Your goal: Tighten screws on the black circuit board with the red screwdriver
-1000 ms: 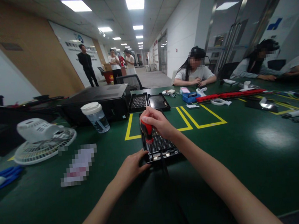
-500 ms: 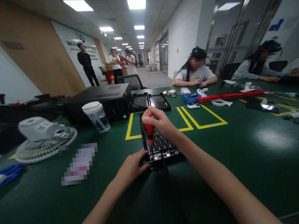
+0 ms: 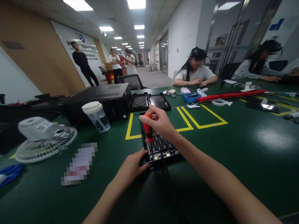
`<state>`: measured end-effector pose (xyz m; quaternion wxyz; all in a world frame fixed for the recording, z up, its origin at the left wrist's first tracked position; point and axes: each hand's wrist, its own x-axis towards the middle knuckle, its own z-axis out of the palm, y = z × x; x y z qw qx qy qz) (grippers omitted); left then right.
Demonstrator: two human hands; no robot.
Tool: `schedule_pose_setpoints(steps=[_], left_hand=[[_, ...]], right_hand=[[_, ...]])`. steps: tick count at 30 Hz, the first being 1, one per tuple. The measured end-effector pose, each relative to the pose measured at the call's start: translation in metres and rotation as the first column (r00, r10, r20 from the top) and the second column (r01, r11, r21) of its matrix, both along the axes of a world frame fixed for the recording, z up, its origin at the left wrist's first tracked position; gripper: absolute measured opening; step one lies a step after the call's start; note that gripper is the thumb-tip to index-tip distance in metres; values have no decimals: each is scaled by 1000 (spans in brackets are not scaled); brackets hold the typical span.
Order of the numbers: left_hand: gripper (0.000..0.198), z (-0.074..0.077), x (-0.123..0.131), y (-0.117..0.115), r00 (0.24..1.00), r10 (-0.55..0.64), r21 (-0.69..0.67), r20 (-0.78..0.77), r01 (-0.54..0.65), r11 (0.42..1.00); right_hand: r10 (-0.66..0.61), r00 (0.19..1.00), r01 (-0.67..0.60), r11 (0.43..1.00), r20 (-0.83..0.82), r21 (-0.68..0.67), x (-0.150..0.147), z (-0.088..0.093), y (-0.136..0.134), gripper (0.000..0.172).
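A red-and-black screwdriver (image 3: pixel 148 130) stands nearly upright in my right hand (image 3: pixel 161 122), whose fingers are closed round the top of its handle. Its thin shaft points down at the near left corner of a black rectangular device (image 3: pixel 165 144). Rows of dark rounded shapes fill the device, and small light-coloured parts line its near edge. I cannot tell whether the tip sits in a screw. My left hand (image 3: pixel 133 165) grips the device's near left corner between thumb and fingers. A dark cable or strap (image 3: pixel 168 180) runs from the near edge towards me.
Behind the device lies an opened black case (image 3: pixel 159 101) beside a large black box (image 3: pixel 98 99). A lidded cup (image 3: pixel 97 117), a white fan (image 3: pixel 44 137) and a blurred-out flat item (image 3: pixel 79 164) are on the left. A blue tray (image 3: pixel 191 98) and red strip (image 3: pixel 229 95) lie near seated people.
My right hand has shifted very slightly, and the screwdriver handle appears a little turned and raised. My left hand and the device stay put. A standing person in the background has leaned left.
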<state>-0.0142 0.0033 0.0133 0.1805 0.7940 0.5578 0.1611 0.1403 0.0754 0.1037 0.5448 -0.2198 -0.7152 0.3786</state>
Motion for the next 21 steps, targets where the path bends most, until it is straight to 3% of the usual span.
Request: schedule_pose_setpoints(steps=[6, 13, 21], left_hand=[[44, 0, 0, 1, 1000, -1, -16, -9, 1, 1000], [46, -1, -1, 1, 1000, -3, -2, -9, 3, 1000], [43, 1, 0, 0, 1000, -4, -5, 9, 4, 1000]], right_hand=[[-142, 989, 141, 990, 45, 27, 0, -3, 1, 31], [-197, 979, 195, 980, 44, 36, -1, -4, -2, 30], [-93, 994, 91, 995, -55, -38, -2, -5, 1, 25]])
